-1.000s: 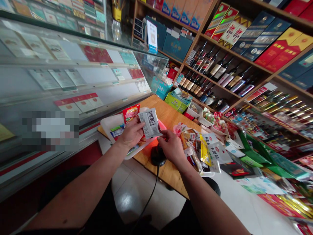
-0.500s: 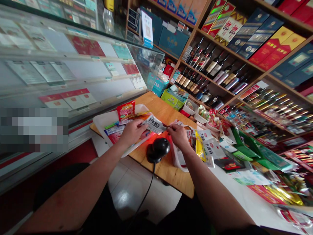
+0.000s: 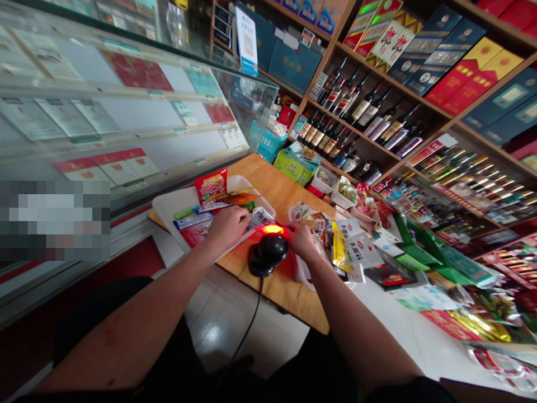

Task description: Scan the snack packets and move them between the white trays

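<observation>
Packet [image 3: 262, 216]: between my hands, just beyond the scanner [image 3: 273, 249], long axis running hand to hand | my left hand [image 3: 229, 228]: pinching its left end | my right hand [image 3: 302, 240]: pinching its right | nearer: neither

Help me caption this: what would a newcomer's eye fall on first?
Probably the red glow by the black corded device on the wooden table, where a silver packet shows between the left hand and right hand. Next, the bright red packet in the white tray near the left hand. Beyond, at upper right, rows of bottles stand out.
</observation>
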The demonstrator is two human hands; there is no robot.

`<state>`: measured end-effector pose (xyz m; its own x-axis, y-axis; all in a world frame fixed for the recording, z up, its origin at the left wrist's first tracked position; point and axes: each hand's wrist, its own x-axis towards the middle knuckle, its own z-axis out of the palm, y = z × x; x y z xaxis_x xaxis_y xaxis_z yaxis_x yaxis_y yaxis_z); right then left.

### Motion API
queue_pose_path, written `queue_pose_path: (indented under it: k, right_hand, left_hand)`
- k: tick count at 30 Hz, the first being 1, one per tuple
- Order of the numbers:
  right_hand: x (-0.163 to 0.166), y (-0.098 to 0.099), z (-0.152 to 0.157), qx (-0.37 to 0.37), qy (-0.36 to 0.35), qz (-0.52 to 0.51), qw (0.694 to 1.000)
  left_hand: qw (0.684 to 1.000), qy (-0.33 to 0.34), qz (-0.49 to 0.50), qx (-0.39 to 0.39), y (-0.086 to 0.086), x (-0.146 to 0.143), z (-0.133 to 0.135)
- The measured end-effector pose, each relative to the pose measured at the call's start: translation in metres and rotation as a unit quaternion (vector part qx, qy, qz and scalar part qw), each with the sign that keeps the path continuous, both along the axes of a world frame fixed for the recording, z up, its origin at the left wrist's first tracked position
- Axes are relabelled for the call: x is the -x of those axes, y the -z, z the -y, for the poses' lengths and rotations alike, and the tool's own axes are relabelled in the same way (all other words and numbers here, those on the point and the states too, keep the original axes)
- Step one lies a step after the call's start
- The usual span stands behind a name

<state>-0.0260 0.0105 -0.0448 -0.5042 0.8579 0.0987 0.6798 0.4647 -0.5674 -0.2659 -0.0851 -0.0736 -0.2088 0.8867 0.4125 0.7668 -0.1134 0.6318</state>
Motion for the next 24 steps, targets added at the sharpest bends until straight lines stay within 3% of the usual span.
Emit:
queue_pose_path:
  k: [13,24]
  right_hand:
    - [-0.006,0.014,-0.011,0.047,0.021,0.004,0.999]
    - [-0.001,0.013,-0.013,0.077,-0.038,0.025,0.996]
  left_hand:
    - [0.999,0.018,-0.019,0.025,0.003,-0.003,-0.003]
    - [0.999,0.031,-0.04,-0.019,-0.002,-0.005,0.003]
